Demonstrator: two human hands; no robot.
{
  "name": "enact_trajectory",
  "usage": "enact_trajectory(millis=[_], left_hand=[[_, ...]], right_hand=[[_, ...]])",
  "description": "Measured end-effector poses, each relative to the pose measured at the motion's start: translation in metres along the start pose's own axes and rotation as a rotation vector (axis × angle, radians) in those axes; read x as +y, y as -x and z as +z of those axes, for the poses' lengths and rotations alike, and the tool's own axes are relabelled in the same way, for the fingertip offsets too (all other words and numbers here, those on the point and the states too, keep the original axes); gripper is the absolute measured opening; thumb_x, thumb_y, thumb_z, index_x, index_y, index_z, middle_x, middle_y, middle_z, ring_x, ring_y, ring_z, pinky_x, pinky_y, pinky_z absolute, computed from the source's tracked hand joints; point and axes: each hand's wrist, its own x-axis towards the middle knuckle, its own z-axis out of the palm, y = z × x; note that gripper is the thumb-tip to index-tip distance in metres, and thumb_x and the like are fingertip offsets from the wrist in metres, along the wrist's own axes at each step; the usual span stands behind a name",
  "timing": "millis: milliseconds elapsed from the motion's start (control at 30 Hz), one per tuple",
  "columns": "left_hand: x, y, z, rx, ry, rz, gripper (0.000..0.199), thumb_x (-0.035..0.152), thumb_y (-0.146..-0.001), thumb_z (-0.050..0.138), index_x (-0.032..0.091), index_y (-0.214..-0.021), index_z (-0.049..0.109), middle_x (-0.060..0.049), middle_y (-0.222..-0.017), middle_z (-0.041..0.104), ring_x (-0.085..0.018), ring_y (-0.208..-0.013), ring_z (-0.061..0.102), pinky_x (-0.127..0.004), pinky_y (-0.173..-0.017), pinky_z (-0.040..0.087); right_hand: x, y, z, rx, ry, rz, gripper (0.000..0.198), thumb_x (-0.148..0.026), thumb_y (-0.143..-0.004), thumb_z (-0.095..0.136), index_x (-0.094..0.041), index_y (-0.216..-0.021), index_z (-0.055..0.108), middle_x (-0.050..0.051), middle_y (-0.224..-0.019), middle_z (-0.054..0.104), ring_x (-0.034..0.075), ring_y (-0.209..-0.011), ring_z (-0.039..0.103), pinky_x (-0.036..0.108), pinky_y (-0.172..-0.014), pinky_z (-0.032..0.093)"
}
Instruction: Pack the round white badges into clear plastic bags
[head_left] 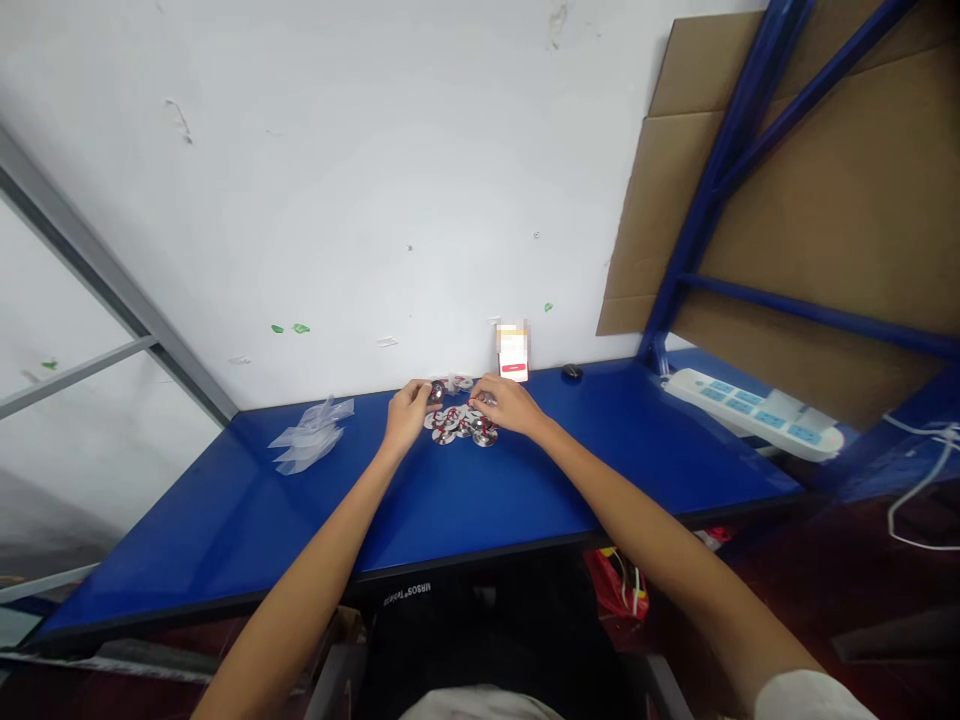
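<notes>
Near the wall on the blue tabletop lies a pile of round, shiny metal discs (484,437) with white and red parts. At its left side my left hand (407,410) is closed, with a dark, shiny round metal disc (437,392) between thumb and fingers. My right hand (514,403) is over the pile's right side, fingers bent and pinched together. Something small and shiny shows at its fingertips, too small to make out. More of the white and metal discs lie behind, between the two hands.
Clear plastic bags (311,436) lie on the blue table (225,500) at the left. A lit phone (513,352) leans against the wall behind my right hand. To the right are a small black object (572,371), a white power strip (754,412) and a blue metal frame (694,220) with cardboard.
</notes>
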Motion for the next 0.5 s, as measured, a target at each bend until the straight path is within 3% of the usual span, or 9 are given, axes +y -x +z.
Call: enact_trajectory(millis=[267, 500], left_hand=[[-0.0054, -0.0048, -0.0022, 0.018, -0.059, -0.026, 0.026, 0.036, -0.085, 0.081, 0.018, -0.104, 0.078, -0.008, -0.107, 0.079, -0.026, -0.093, 0.078, -0.046, -0.092, 0.068], [-0.0040, -0.0075, -0.0080, -0.026, 0.233, -0.185, 0.026, 0.032, -0.081, 0.080, 0.011, -0.096, 0.076, -0.015, -0.109, 0.079, -0.027, -0.101, 0.077, -0.049, -0.104, 0.064]], right_hand=[[0.0039, 0.0025, 0.0055, -0.062, 0.071, 0.005, 0.007, -0.019, -0.095, 0.073, -0.024, -0.095, 0.078, 0.004, -0.095, 0.071, 0.020, -0.084, 0.066, 0.028, -0.071, 0.042], [0.0025, 0.0021, 0.0053, -0.094, 0.070, -0.003, 0.007, -0.020, -0.095, 0.074, -0.024, -0.094, 0.080, 0.005, -0.093, 0.074, 0.021, -0.085, 0.068, 0.029, -0.070, 0.043]])
